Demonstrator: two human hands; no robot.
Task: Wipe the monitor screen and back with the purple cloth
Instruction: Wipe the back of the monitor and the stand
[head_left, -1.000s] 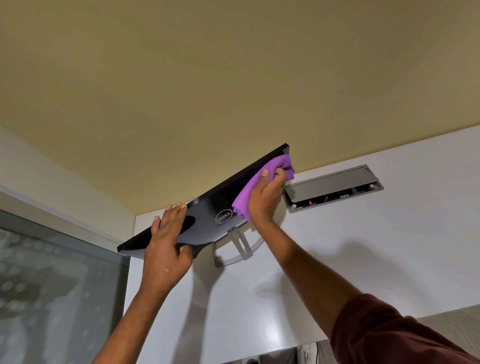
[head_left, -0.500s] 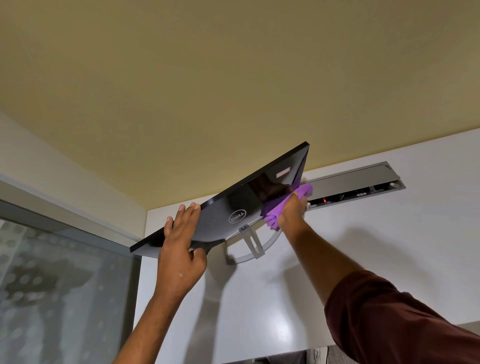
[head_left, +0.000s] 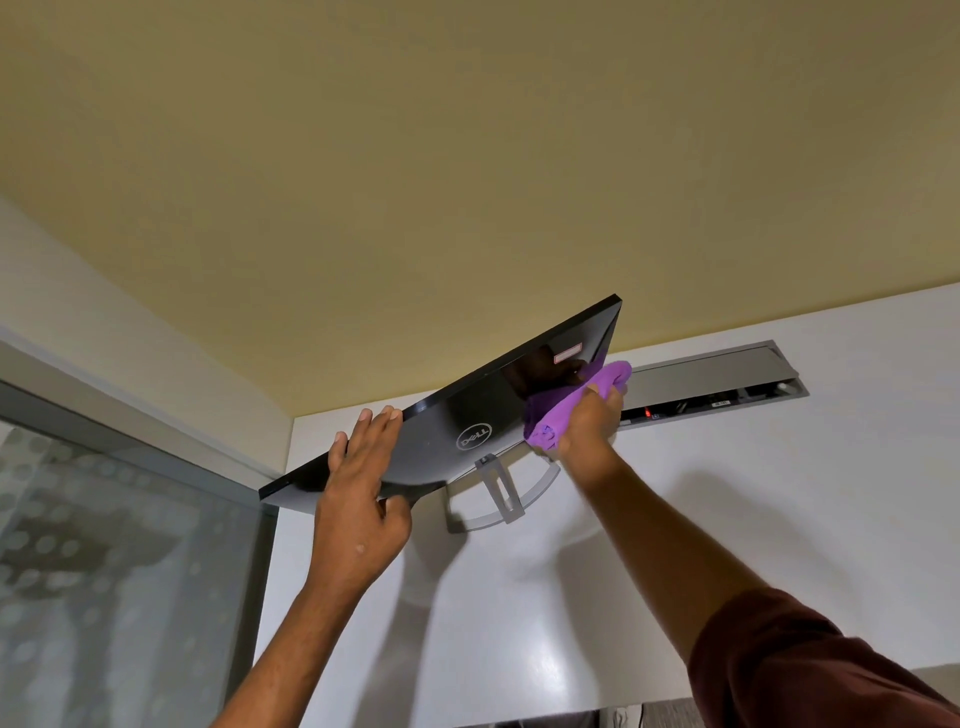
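Note:
The black monitor (head_left: 467, 410) shows its glossy back, with a round logo near the middle and a grey curved stand (head_left: 498, 499) below it on the white desk (head_left: 727, 519). My left hand (head_left: 363, 499) grips the monitor's left lower edge, fingers spread over the back and thumb underneath. My right hand (head_left: 589, 431) holds the bunched purple cloth (head_left: 576, 400) pressed against the right part of the back, near a small label. The screen side faces away and is hidden.
A grey cable hatch (head_left: 717, 374) with a red light is set into the desk just right of the monitor. A beige wall fills the top of the view. A frosted glass partition (head_left: 119, 571) stands at the left.
My right hand and the cloth slid from the upper right corner of the back down toward its lower right edge. The monitor tilted so more of its back shows. My left hand kept its grip.

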